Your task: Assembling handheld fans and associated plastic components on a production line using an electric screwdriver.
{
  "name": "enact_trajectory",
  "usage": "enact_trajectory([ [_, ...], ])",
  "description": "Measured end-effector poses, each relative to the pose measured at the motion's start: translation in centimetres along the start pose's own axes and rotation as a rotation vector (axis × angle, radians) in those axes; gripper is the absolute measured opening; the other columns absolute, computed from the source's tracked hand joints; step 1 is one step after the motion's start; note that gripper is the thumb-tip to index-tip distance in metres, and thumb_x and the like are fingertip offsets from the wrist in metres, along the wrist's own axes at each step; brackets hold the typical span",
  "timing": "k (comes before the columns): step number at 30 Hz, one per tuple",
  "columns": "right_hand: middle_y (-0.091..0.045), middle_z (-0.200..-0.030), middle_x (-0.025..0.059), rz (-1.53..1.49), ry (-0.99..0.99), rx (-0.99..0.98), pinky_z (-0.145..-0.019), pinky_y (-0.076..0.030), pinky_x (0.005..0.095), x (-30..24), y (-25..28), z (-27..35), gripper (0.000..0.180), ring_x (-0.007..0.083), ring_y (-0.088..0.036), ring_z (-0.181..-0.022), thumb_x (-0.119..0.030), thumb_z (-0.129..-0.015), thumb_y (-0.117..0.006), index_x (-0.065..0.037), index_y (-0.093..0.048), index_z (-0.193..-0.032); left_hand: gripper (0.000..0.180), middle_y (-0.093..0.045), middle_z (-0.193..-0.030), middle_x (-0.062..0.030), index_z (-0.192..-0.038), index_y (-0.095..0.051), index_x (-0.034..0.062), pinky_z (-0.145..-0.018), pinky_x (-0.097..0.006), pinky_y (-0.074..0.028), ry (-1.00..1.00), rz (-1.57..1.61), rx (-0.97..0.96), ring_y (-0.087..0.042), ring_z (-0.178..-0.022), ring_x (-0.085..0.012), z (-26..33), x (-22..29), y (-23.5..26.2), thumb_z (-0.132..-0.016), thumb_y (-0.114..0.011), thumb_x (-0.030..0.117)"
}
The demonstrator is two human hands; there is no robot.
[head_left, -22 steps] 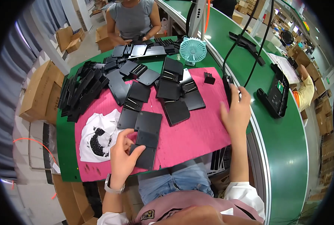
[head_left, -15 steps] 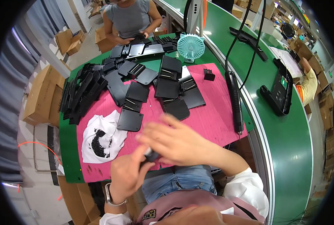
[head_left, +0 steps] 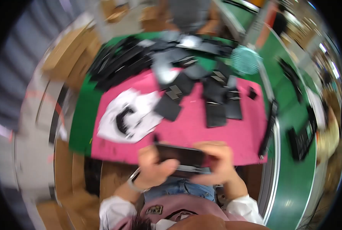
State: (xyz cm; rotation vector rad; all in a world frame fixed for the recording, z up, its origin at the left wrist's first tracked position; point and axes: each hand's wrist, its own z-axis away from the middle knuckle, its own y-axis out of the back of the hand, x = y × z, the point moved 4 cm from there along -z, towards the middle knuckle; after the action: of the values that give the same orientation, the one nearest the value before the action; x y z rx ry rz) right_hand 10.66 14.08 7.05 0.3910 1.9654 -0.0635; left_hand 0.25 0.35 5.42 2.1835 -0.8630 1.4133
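In front of my body, just over the near edge of the pink mat (head_left: 186, 132), I hold a flat black plastic part (head_left: 180, 155) level between both hands. My left hand (head_left: 153, 168) grips its left end with the thumb on top. Closed round the right end is my right hand (head_left: 219, 161). Motion blurs the part's details. Left of centre, small black pieces, seemingly screws (head_left: 123, 120), lie heaped on a white cloth (head_left: 144, 126). Beyond my hands, hinged-looking black plates (head_left: 169, 107) and more black plates (head_left: 216, 115) rest on the mat.
Long black parts (head_left: 121, 61) are piled at the far left of the green table. A teal fan (head_left: 246, 60) stands far right; an electric screwdriver (head_left: 270, 128) is at the mat's right edge. Another person (head_left: 190, 15) is across the table. Cardboard boxes (head_left: 69, 53) stand left.
My hands were together, overlapping on a mostly hidden dark piece; now they are apart at the black part's two ends. The view has shifted, and the scene is blurred.
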Motion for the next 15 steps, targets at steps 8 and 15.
enact_trajectory([
  [8, -0.058, -0.069, 0.0192, -0.064, 0.001, 0.355, -0.054, -0.044, 0.0313, 0.6, -1.7, 3.1, 0.038, 0.0216, -0.055, -0.058, -0.029, -0.090, -0.049, 0.008, -0.059, -0.096, 0.035, -0.045, -0.053, -0.0123, -0.067, -0.054, -0.0024, -0.044, -0.034, -0.036, -0.018, 0.155, 0.089, -0.045, -0.044, -0.0222, 1.8, 1.5, 5.2, -0.075, -0.070, 0.028],
  [15, -0.057, -0.057, 0.0093, 0.252, -0.147, 0.182, -0.045, -0.036, 0.0225, 1.6, -4.3, 1.9, 0.017, 0.0135, -0.050, -0.045, -0.012, -0.074, -0.062, 0.005, -0.064, -0.075, 0.034, -0.061, -0.105, -0.0036, -0.108, -0.061, 0.0031, -0.093, -0.031, -0.041, 0.118, 0.127, 1.412, -0.055, -0.099, -0.0164, 19.8, -4.1, 28.7, -0.090, -0.055, 0.031],
])
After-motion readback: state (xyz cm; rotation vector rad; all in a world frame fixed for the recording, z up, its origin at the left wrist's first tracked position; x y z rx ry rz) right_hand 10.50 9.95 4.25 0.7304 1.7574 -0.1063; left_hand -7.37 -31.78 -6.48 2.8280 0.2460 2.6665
